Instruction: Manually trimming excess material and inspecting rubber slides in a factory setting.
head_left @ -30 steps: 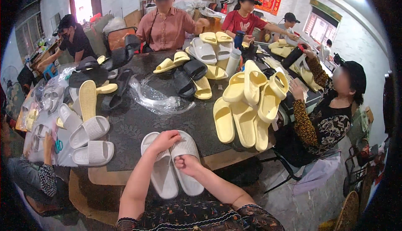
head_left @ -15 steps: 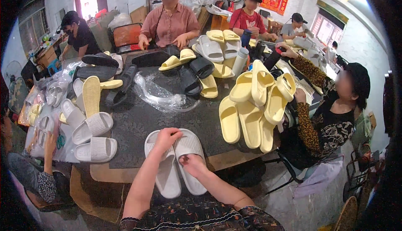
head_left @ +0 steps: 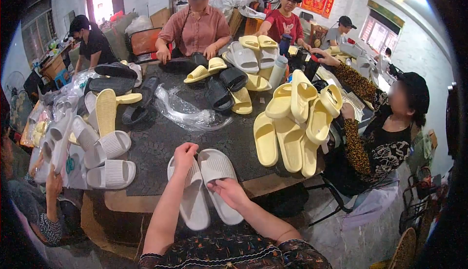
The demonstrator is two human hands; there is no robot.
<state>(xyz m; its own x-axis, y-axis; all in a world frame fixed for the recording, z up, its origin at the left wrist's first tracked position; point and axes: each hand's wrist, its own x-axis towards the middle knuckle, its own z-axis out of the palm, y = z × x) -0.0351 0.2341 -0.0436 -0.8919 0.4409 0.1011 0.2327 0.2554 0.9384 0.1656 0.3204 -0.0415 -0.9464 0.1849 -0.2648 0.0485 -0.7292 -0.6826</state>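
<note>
Two light grey slide slippers with ribbed straps lie side by side at the table's near edge, heels toward me. On the left slipper (head_left: 195,208), my left hand (head_left: 185,158) rests by the strap and toe, its fingers curled over the inner side. My right hand (head_left: 229,192) is at the rear edge of the strap on the right slipper (head_left: 217,165), thumb and fingers bent around that edge. A narrow gap shows between the toes. My left hand hides part of the left strap.
Yellow slippers (head_left: 291,144) are piled to the right. Grey slippers (head_left: 112,174) lie left, beside a yellow one standing upright (head_left: 106,112). Clear plastic bags (head_left: 187,113) and black slippers (head_left: 219,93) lie farther back. Co-workers sit around the table; one at left holds grey slippers (head_left: 57,137).
My left hand has moved slightly left and up, and the gap between the slippers' toes has widened. The co-worker at left has lifted grey slippers.
</note>
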